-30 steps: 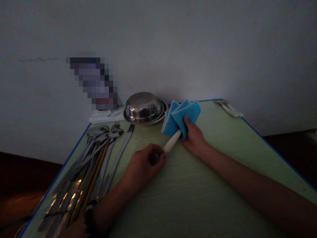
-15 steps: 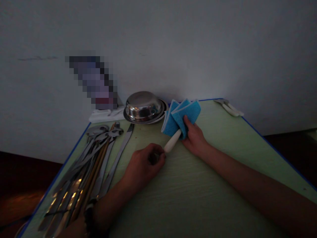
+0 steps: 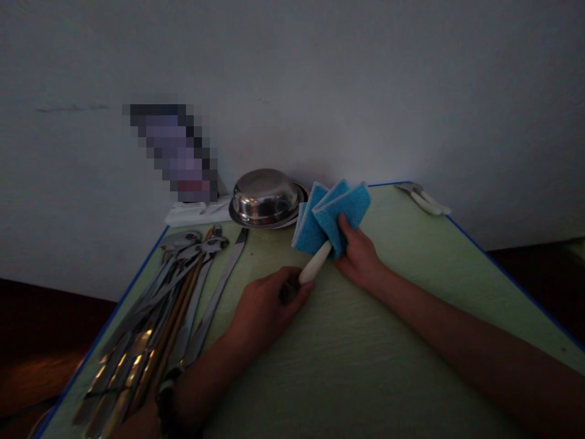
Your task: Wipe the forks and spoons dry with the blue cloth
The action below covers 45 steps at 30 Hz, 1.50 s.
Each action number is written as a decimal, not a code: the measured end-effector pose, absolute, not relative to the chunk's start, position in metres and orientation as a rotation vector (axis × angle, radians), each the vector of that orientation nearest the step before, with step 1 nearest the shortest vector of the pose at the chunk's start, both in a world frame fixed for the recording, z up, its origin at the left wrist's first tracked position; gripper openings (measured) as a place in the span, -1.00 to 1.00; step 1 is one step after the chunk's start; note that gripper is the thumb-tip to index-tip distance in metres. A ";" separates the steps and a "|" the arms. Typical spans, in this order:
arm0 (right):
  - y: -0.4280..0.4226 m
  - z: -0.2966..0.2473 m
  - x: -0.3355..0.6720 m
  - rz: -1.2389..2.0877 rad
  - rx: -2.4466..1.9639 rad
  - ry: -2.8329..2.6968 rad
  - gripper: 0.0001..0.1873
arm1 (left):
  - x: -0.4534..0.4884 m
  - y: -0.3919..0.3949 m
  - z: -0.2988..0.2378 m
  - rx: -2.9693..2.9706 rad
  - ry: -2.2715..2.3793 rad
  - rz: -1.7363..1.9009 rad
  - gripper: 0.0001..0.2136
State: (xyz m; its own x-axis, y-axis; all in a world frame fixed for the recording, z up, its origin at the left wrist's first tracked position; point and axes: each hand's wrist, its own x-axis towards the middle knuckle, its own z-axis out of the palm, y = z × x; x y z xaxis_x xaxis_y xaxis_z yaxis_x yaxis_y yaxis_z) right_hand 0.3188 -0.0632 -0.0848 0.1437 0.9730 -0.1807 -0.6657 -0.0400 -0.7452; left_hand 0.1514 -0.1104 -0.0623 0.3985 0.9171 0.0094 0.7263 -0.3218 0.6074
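A utensil with a white handle is held above the table between my two hands. My left hand is closed, with thumb and fingertips pinching the free end of the handle. Around the far end my right hand grips a folded blue cloth with pale edging, its thumb pressed on top. The cloth covers the utensil's other end, so its kind is hidden. Left of my left hand lie a table knife and a pile of metal cutlery with some wooden chopsticks.
At the back, against the wall, an upturned metal bowl rests on another dish. A white stand with a blurred-out panel is to its left. White-handled utensils lie at the far right corner of the green table.
My left hand has shifted slightly right and its fingertips now reach further over the handle's end. The cloth's left corner has moved a little to the left and down.
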 end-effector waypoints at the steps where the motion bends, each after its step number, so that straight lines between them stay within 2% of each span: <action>1: -0.063 -0.085 0.319 1.421 -0.828 -0.497 -0.66 | 0.151 -0.110 -0.062 2.132 1.401 0.477 -0.76; 6: -0.067 -0.090 0.319 1.416 -0.914 -0.667 -0.64 | 0.148 -0.112 -0.058 2.138 1.380 0.503 -0.78; 13: -0.070 -0.098 0.321 1.288 -1.012 -1.044 -0.69 | 0.144 -0.111 -0.061 2.155 1.309 0.572 -0.69; 18: -0.056 -0.098 0.331 1.246 -0.997 -0.772 -0.70 | 0.140 -0.109 -0.063 2.106 1.135 0.608 -0.67; 24: -0.048 -0.080 0.341 1.414 -0.883 -0.381 -0.82 | 0.137 -0.114 -0.064 2.058 1.133 0.738 -0.66; 29: -0.057 -0.070 0.341 1.615 -0.715 -0.395 -0.64 | 0.138 -0.109 -0.063 1.921 1.299 0.946 -0.66; 33: -0.062 -0.073 0.337 1.784 -0.631 -0.602 -0.59 | 0.140 -0.106 -0.064 1.934 1.402 0.836 -0.66; 38: -0.065 -0.079 0.334 1.793 -0.657 -0.810 -0.48 | 0.143 -0.109 -0.060 2.116 1.417 0.542 -0.70; 42: -0.072 -0.080 0.334 1.694 -0.859 -1.217 -0.64 | 0.145 -0.111 -0.058 2.309 1.388 0.313 -0.70; 45: -0.073 -0.082 0.333 1.628 -0.889 -1.280 -0.70 | 0.146 -0.112 -0.059 2.436 1.316 0.270 -0.70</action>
